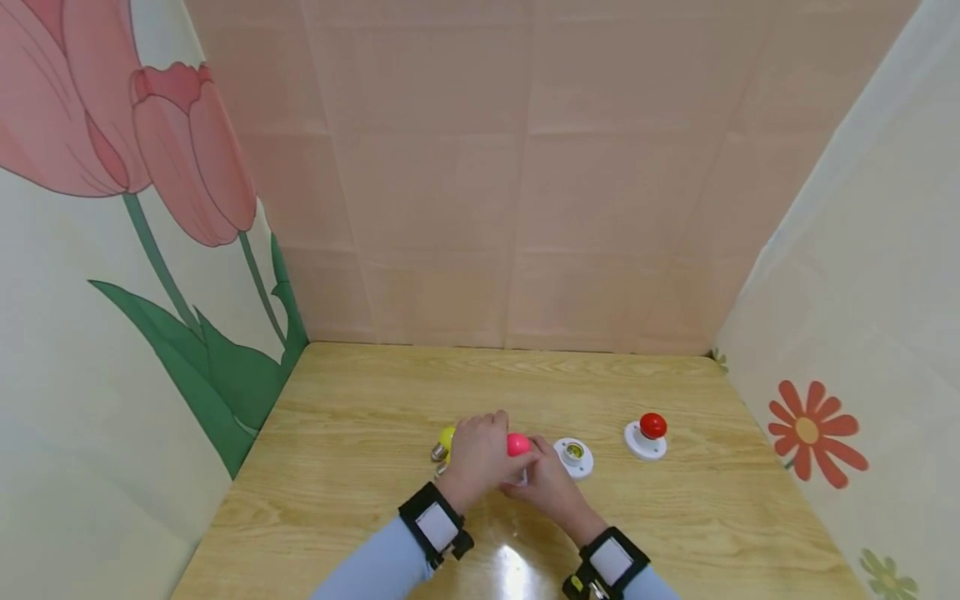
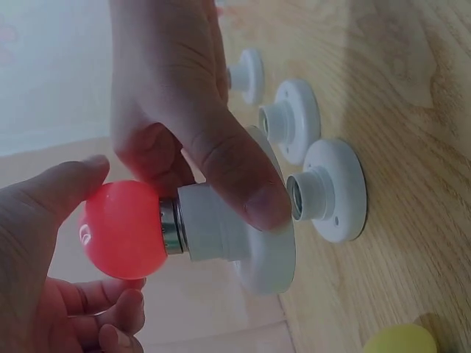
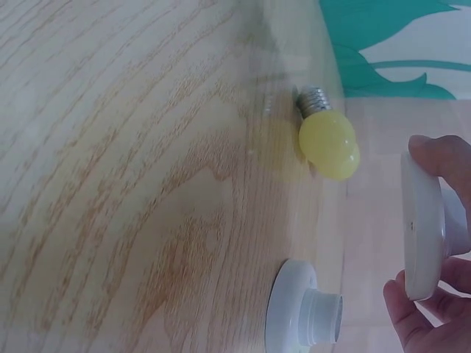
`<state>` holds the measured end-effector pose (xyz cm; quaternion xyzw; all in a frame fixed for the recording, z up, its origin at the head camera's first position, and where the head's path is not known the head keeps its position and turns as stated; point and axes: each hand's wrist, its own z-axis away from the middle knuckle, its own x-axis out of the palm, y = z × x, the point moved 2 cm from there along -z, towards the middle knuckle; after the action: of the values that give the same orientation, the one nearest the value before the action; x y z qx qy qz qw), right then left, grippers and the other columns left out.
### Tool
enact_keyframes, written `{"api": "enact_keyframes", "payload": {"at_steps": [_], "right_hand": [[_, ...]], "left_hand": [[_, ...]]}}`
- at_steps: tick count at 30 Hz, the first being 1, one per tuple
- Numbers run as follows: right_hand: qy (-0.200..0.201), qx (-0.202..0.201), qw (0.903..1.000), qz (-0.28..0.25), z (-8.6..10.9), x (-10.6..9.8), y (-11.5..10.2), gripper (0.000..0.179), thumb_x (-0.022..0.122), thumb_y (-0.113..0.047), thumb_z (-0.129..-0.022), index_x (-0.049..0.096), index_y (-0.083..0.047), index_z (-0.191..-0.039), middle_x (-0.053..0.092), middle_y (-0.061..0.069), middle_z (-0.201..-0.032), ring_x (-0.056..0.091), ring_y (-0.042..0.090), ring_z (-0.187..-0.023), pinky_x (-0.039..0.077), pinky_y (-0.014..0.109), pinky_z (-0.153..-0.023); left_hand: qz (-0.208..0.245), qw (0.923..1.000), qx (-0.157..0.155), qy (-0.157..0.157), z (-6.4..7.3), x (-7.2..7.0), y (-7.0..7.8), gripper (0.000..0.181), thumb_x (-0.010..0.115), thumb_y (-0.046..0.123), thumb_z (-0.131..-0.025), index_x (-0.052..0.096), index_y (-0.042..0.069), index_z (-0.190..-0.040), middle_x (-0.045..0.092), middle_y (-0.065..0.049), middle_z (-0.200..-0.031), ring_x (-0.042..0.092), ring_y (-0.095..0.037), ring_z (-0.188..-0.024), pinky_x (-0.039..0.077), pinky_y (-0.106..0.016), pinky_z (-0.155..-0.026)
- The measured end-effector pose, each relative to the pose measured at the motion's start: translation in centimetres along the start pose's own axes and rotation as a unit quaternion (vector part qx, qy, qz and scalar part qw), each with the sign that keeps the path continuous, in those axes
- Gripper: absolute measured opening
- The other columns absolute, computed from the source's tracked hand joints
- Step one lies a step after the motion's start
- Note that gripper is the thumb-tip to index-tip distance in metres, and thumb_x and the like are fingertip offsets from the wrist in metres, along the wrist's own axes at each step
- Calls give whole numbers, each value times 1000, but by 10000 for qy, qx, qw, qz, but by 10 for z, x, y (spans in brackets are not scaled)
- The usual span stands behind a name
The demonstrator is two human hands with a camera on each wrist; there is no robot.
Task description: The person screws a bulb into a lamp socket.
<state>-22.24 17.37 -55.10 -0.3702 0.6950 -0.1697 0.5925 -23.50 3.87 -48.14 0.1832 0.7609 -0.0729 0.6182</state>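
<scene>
My left hand [image 1: 477, 457] pinches a pink light bulb [image 2: 125, 229] between thumb and fingers. The bulb's metal screw base sits at the mouth of a white lamp socket [image 2: 210, 220], part of its thread still showing. My right hand [image 1: 553, 487] grips that socket by its round base, thumb across it, and holds it tilted above the table. In the right wrist view the flat underside of the socket base [image 3: 422, 228] faces the camera. The head view shows the pink bulb [image 1: 517, 444] between both hands, with most of the socket hidden.
To the right stand a white socket [image 1: 573, 457] without a bulb and one with a red bulb [image 1: 653, 426]. Yellow bulbs [image 3: 329, 143] lie on the wooden table [image 1: 360, 400], left of my hands. Another socket [image 2: 335, 191] stands close beyond the held one. Fabric walls enclose the table.
</scene>
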Motion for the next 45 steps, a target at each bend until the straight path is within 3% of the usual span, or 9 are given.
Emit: {"api": "enact_keyframes", "payload": {"at_steps": [6, 11, 16, 23, 30, 33, 36, 40, 45], "right_hand": [[27, -55, 9999, 161, 0, 0, 1, 64, 89, -28, -65, 61, -5, -117, 59, 7, -113, 59, 18, -101, 51, 40, -92], [1, -160, 9997, 197, -1, 0, 1, 62, 88, -30, -66, 63, -7, -118, 59, 6, -112, 58, 19, -102, 50, 41, -92], [-22, -177, 9985, 523, -2, 0, 2, 71, 88, -31, -66, 59, -2, -124, 60, 6, -110, 59, 19, -101, 51, 40, -91], [-69, -103, 9984, 547, -3, 0, 1, 72, 88, -33, -67, 58, -2, -124, 61, 7, -112, 59, 21, -102, 51, 40, -91], [172, -622, 9970, 433, -3, -1, 0, 60, 89, -27, -64, 65, -7, -116, 63, 5, -108, 59, 18, -99, 51, 41, -88], [90, -502, 9983, 277, -4, 0, 1, 56, 89, -27, -64, 67, -12, -113, 64, 2, -107, 59, 14, -98, 50, 39, -88], [25, -379, 9990, 228, -4, 1, 3, 58, 88, -28, -65, 65, -11, -115, 63, 4, -108, 59, 15, -99, 50, 39, -89], [73, -207, 9991, 360, -2, 0, 3, 67, 88, -32, -65, 61, -4, -119, 60, 11, -113, 59, 22, -103, 51, 41, -90], [-44, 88, 9993, 347, -2, -1, 3, 72, 87, -36, -67, 57, -4, -124, 59, 11, -118, 59, 23, -106, 52, 38, -90]], "left_hand": [[20, 9999, 61, 151, 0, 1, 0, 68, 54, 77, -78, 62, 12, -97, 62, 2, -75, 57, -13, -65, 43, -26, -57], [257, 9994, 168, -180, -1, -1, -1, 59, 59, 68, -81, 61, 12, -102, 59, 2, -79, 53, -12, -64, 43, -24, -54], [252, 9969, 492, -555, -2, -6, -3, 45, 65, 50, -82, 64, 15, -109, 62, 1, -91, 54, -11, -73, 48, -25, -60], [451, 9940, 488, -873, -3, -12, -2, 54, 67, 49, -80, 60, 16, -123, 64, -2, -103, 56, -13, -80, 50, -26, -63], [933, 9947, -52, -441, -3, -14, -1, 82, 60, 71, -78, 49, 12, -134, 64, -6, -109, 62, -19, -83, 50, -29, -63], [719, 9966, -303, -271, -2, -13, -1, 87, 54, 78, -77, 52, 10, -130, 65, -6, -106, 62, -20, -83, 50, -31, -67], [315, 9981, -445, -270, -2, -11, 0, 85, 50, 83, -74, 58, 10, -118, 64, -3, -90, 59, -17, -72, 45, -27, -58], [40, 9987, -411, -297, -1, -6, 1, 77, 50, 83, -74, 62, 13, -102, 59, 1, -73, 52, -14, -60, 37, -24, -48], [33, 9990, -373, -263, 0, -3, 1, 75, 50, 82, -76, 63, 12, -100, 59, 1, -72, 52, -14, -59, 36, -24, -46]]}}
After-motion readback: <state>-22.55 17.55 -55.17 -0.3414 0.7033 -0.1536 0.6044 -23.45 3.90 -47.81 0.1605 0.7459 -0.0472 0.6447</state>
